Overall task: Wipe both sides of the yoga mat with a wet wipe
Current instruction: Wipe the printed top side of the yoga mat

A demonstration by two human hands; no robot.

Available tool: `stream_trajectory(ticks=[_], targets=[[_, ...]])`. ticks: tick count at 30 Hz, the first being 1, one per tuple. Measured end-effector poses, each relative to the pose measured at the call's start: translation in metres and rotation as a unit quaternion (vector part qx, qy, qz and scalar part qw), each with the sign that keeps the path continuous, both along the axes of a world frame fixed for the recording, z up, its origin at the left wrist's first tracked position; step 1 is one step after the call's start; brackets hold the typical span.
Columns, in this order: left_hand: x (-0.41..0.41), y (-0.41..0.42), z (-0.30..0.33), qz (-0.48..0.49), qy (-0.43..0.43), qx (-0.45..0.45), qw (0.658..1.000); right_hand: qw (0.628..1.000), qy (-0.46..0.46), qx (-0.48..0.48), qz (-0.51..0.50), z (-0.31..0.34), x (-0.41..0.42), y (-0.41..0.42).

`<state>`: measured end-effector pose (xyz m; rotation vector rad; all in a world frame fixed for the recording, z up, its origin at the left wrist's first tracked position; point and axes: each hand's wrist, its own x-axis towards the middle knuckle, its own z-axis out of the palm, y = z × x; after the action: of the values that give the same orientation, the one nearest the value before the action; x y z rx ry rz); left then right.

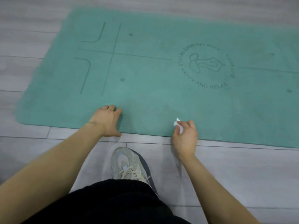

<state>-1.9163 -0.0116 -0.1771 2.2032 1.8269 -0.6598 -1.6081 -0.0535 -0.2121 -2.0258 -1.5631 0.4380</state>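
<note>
Head view is looking down at a teal yoga mat (pixel 153 75) that is lying flat on a pale grey plank floor (pixel 226 167), its printed side up. Far beyond the left hand (pixel 106 122), alignment lines and two dots are showing on the mat. The left hand itself is resting on the mat's near edge, its fingers bent with the tips pressing into the teal face and the thumb lying at the edge, holding nothing. Just below and between the two hands, a grey laced sneaker (pixel 129 165) is standing on the floor, with a black trouser leg (pixel 113 202) below it. The right hand (pixel 184 135) is sitting over the same near edge, its fingers curling round a crumpled white wet wipe (pixel 178 125) that is poking out to the hand's left, over the mat. Beyond the right hand, a round logo with the words "HAPPY AND RELAX" (pixel 207 67) is showing on the mat.
</note>
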Motion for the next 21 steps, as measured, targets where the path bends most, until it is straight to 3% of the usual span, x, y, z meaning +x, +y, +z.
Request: stream_trajectory(ticks=[2,4,5,8,11,14,16,18,21], targets=[[0.008,0.003,-0.001,-0.073,-0.017,0.032,0.997,0.987,0.032,0.0,0.157,0.0,-0.059,-0.003],[0.019,0.005,0.001,-0.168,-0.032,0.047,0.984,0.942,-0.005,-0.007,0.337,-0.002,-0.097,-0.002],[0.026,0.006,0.003,-0.209,-0.034,0.047,0.976,0.926,-0.017,-0.001,0.377,-0.005,-0.098,0.003],[0.038,0.007,0.006,-0.265,-0.018,0.035,0.963,0.955,0.011,-0.002,0.298,-0.005,-0.048,0.009],[0.03,0.001,0.002,-0.28,-0.023,0.061,0.958,0.994,0.001,-0.006,0.11,-0.001,0.031,0.009],[0.019,-0.006,-0.002,-0.286,-0.016,0.102,0.953,0.999,-0.048,-0.009,-0.021,0.001,0.054,0.006],[0.015,-0.009,0.0,-0.274,-0.023,0.124,0.953,0.998,-0.037,0.009,0.041,-0.004,0.014,0.0],[0.013,-0.011,0.003,-0.272,-0.028,0.128,0.953,0.986,-0.001,0.023,0.168,-0.011,-0.049,-0.002],[-0.004,-0.022,0.003,-0.26,-0.018,0.119,0.958,0.96,0.04,-0.009,0.277,-0.008,-0.121,0.002]])
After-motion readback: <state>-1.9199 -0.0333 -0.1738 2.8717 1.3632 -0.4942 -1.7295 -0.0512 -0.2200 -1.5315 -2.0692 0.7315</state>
